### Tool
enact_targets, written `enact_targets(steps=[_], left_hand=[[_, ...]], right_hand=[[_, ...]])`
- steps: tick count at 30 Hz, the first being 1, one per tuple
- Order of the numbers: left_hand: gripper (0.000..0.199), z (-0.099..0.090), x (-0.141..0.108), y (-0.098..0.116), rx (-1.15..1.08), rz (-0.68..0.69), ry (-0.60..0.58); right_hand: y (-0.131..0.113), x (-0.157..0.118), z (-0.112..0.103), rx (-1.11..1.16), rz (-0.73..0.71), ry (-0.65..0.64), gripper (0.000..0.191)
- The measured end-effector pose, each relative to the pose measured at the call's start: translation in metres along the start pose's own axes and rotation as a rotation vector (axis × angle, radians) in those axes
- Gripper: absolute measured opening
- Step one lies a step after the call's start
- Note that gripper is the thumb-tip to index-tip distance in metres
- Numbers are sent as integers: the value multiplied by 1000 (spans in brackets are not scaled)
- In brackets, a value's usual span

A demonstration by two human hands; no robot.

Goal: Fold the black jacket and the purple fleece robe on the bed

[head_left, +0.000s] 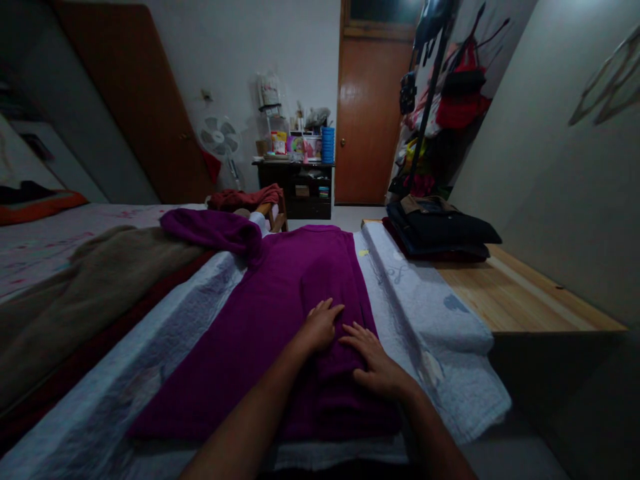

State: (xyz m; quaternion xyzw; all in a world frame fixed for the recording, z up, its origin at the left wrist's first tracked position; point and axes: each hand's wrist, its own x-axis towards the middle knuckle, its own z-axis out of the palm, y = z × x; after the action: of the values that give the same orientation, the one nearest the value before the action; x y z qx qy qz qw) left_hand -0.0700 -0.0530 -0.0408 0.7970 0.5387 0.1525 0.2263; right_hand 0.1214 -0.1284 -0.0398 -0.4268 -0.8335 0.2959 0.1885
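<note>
A purple long-sleeved top (240, 333) lies spread on the bed in front of me. Its right side is folded inward, with that sleeve lying along the body; the other sleeve (210, 227) stretches out to the left. My left hand (323, 325) rests on the folded part, fingers extended. Close beside it, my right hand (375, 360) lies on the same folded layer with its fingers spread. Neither hand grips the cloth.
Left of the top lies a brown garment (100, 287). A stack of folded dark clothes (440, 230) sits on a wooden board (525, 293) at the right, partly covered by a pale quilted cover (430, 320). Behind are a fan (220, 137) and a door (373, 120).
</note>
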Motion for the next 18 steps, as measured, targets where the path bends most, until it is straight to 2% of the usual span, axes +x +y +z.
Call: enact_targets(steps=[3, 10, 18], left_hand=[[53, 5, -5, 7, -93, 21, -4], [53, 26, -11, 10, -34, 15, 164], [52, 19, -7, 2, -222, -41, 115]], right_hand=[[0, 1, 5, 2, 4, 54, 62], [0, 1, 20, -49, 14, 240, 50], [-7, -8, 22, 35, -63, 463, 49]])
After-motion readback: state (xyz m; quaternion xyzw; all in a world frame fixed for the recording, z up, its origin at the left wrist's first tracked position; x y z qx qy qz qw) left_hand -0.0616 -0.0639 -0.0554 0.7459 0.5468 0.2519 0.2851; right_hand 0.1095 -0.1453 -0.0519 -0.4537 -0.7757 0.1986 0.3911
